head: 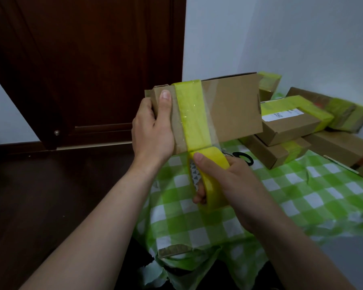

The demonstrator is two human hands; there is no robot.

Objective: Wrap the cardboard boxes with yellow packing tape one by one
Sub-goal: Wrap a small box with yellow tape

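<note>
The right hand [228, 181], at 6 o'clock of the box [218, 109], is clamped on the tape roll [210, 174], thumb on its rim so the strip stays taut. The left hand [153, 124] grips the box's 9 o'clock end, lifting it off the bench [281, 195] so the roll can pass under. Scissors [244, 157] lie just beyond; taped boxes [291, 120] are stacked at 3 o'clock, out of the way

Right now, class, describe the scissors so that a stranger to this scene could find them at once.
Start at the green-and-white checked cloth covering the surface. Just beyond the right hand holding the yellow tape roll, under the lifted cardboard box, lie the scissors. Their black loop handles are the only dark thing among brown boxes and yellow tape.
</note>
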